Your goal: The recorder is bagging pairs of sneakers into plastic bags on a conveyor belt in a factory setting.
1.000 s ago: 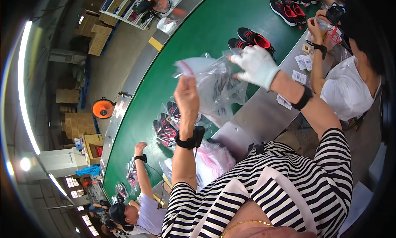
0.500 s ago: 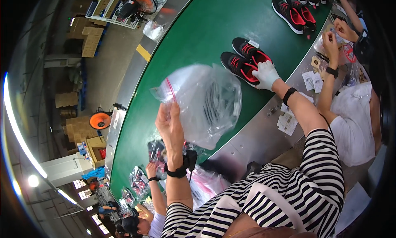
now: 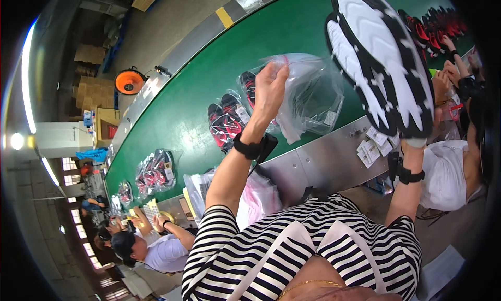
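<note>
A clear plastic zip bag (image 3: 313, 92) hangs from my left hand (image 3: 270, 89), whose fingers pinch it by its edge over the green work surface (image 3: 193, 92). My right hand (image 3: 416, 143), in a pale glove, holds a pair of sneakers (image 3: 394, 40) up off the surface. Their white and black soles face me, the toes pointing away. Most of the right hand is hidden behind the heels. Bag and sneakers are apart, the bag to the left.
Bagged black and red sneakers (image 3: 225, 118) lie left of my left arm, with more bagged pairs (image 3: 156, 173) farther left. A stack of plastic bags (image 3: 258, 194) rests by the metal edge. Paper tags (image 3: 370, 147) lie near my right arm. Co-workers sit on both sides.
My right hand has lifted the sneakers off the green surface and turned their soles toward me. My left hand has moved right with the bag. The view has shifted.
</note>
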The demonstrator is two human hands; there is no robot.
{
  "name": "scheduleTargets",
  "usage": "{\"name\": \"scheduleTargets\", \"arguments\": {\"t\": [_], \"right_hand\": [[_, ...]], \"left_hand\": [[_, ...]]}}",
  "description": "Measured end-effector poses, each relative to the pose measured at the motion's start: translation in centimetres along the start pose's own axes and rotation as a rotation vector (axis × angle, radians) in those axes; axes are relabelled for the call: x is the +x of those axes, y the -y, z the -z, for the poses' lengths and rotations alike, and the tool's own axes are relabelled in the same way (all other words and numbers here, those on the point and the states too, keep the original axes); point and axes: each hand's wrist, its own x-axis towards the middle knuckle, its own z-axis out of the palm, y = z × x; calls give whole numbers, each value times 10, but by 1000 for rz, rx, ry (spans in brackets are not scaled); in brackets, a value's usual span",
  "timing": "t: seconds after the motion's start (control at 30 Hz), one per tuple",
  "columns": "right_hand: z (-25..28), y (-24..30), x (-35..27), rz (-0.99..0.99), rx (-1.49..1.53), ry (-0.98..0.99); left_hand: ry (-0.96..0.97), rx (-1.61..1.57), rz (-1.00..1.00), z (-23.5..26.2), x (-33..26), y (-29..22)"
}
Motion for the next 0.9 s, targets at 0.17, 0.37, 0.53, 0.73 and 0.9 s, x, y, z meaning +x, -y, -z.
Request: {"name": "scheduleTargets", "arguments": {"t": [0.17, 0.37, 0.53, 0.73, 0.9], "right_hand": [[-49, -31, -50, 42, -957, -67], [-135, -95, -49, -115, -2015, 244], [-193, -107, -27, -198, -2575, 660], [-247, -118, -40, -234, -2589, 1280], [-163, -121, -35, 55, -2370, 1224]], "left_hand": [[88, -2, -117, 11, -17, -19], [168, 144, -288, -39, -98, -3], [338, 212, -463, -62, -115, -44], [434, 384, -741, -63, -61, -100], [802, 534, -889, -77, -128, -78]]}}
